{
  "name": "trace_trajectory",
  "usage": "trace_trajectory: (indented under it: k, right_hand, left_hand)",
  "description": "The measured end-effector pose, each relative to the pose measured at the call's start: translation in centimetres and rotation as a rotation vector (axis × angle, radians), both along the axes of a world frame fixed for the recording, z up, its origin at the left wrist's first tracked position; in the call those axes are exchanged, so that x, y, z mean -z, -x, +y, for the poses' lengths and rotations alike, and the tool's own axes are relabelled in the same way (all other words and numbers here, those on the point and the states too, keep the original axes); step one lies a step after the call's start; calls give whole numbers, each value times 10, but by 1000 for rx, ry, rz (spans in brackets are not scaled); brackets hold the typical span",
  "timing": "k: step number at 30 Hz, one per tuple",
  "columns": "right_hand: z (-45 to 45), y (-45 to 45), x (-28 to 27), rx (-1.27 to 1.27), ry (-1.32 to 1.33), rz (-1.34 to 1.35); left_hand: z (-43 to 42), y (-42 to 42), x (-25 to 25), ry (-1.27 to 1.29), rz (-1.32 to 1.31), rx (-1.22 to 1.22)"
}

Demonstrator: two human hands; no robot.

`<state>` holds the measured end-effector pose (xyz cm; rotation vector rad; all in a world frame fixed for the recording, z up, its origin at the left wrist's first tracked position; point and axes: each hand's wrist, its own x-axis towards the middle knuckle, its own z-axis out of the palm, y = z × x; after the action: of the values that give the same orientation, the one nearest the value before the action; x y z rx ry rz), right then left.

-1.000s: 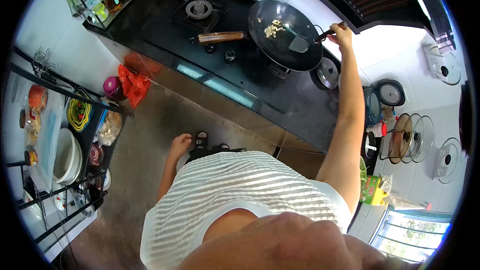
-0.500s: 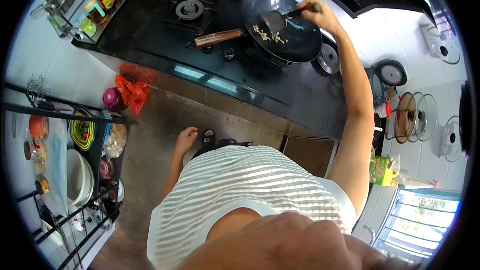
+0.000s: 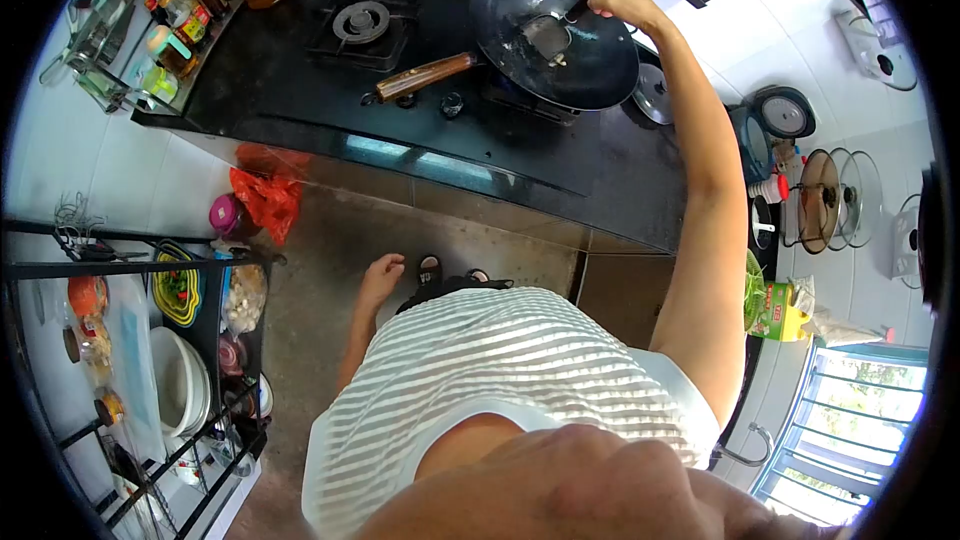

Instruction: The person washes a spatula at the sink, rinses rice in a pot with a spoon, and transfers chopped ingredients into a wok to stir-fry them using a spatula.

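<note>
My right hand is wrapped round the dark handle of a spatula. The spatula's blade rests in the black wok over the far-right side of the stove. A few small pale pieces of food show at the blade's edge; others may be hidden under it. The wok's wooden handle points left and no hand is on it. Low at my side, my left hand hangs loose with its fingers lightly bent, touching nothing.
Left of the wok is a bare gas burner. Bottles line a rack at the counter's left end. A pot lid lies right of the wok. A shelf unit holds white bowls; a red plastic bag hangs by the cabinet.
The spatula blade has come down over the pale food pieces, which were spread in view and are now mostly covered or gathered. My left hand still hangs. The whole view has shifted slightly.
</note>
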<state>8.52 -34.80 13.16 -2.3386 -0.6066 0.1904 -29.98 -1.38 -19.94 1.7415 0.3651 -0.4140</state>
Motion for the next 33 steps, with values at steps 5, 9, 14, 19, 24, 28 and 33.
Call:
trace_trajectory:
  k: [5,9,14,19,24,28,33]
  right_hand:
    - [-39,-15,-20,294,9,-102]
    - [-58,-16,-16,549,-6,-117]
    - [-40,-1,23,572,-501,77]
    - [-30,14,-5,435,-479,0]
    - [-57,10,-12,604,-203,-62]
    - [-56,18,15,612,-382,116]
    - [-18,27,29,543,-596,54]
  left_hand:
    - [1,-2,-8,-64,33,-18]
    - [7,-3,5,-31,-6,-20]
    - [6,-5,-6,-76,6,8]
    - [11,-6,-2,-48,-23,10]
    - [15,-4,-12,-44,36,-27]
    - [17,2,1,-141,38,-26]
    - [15,-2,-15,-161,66,29]
